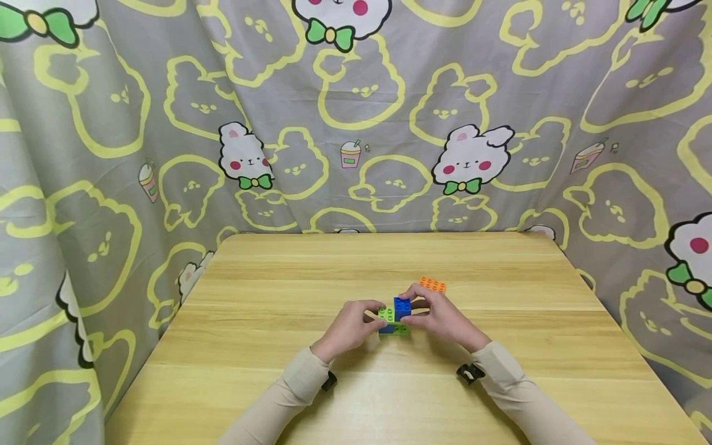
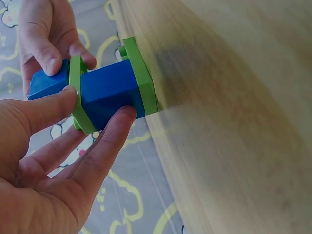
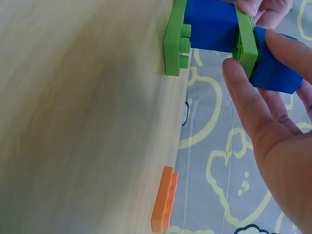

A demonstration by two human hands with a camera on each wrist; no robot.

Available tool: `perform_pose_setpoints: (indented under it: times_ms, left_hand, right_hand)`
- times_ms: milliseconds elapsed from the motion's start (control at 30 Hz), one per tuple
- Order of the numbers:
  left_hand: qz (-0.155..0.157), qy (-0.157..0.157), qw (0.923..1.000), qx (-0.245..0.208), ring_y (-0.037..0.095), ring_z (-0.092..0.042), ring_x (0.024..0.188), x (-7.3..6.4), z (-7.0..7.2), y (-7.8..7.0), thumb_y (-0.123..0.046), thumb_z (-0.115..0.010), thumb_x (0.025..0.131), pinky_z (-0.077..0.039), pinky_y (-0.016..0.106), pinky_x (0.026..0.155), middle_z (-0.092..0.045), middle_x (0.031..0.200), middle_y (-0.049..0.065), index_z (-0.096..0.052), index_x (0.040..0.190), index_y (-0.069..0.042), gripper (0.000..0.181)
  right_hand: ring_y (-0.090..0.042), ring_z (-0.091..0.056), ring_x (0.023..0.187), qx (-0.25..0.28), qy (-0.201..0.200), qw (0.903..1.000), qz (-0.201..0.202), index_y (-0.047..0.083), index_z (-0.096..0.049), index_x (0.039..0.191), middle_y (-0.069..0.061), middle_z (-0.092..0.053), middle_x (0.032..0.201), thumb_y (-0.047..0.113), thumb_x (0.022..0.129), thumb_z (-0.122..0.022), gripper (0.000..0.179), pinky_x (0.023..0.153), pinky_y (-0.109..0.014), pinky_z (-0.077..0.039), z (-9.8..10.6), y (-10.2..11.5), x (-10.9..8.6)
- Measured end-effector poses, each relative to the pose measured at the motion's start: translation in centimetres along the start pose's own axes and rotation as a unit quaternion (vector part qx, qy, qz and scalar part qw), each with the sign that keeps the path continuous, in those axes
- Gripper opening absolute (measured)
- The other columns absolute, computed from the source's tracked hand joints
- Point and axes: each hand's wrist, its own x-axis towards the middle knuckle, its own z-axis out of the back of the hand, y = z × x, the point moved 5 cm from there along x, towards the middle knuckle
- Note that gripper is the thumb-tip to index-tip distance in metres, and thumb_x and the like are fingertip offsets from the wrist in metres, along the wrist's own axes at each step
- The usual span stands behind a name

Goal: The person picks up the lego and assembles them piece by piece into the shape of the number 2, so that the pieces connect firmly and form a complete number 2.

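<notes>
A small stack of toy building bricks stands on the table between both hands. At its base is a green plate, with a larger blue brick on it. Across that lies an upper green plate, whose right part overhangs the base plate. My left hand grips the stack from the left, one fingertip at the upper plate's edge and another against the larger blue brick. On the upper plate's right part is a smaller blue brick, pinched by my right hand between thumb and fingers.
An orange brick with studs up lies on the wooden table just behind my right hand. A patterned grey curtain hangs along the table's back and sides. Dark wrist straps sit by the sleeves.
</notes>
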Motion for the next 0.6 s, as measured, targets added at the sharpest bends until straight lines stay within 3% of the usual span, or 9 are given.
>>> perform_pose_setpoints:
  times_ms: [600]
  left_hand:
    - [0.001, -0.001, 1.0000, 0.005, 0.022, -0.076, 0.095, -0.07, 0.08, -0.14, -0.017, -0.071, 0.098, -0.062, 0.028, 0.075, -0.070, 0.128, 0.011, -0.069, 0.127, -0.005, 0.032]
  right_hand:
    - [-0.030, -0.069, 0.109, -0.011, -0.004, 0.9999, 0.004, 0.015, -0.063, 0.113, -0.011, -0.066, 0.125, 0.009, 0.090, -0.079, 0.029, 0.088, -0.031, -0.060, 0.04, 0.32, -0.08]
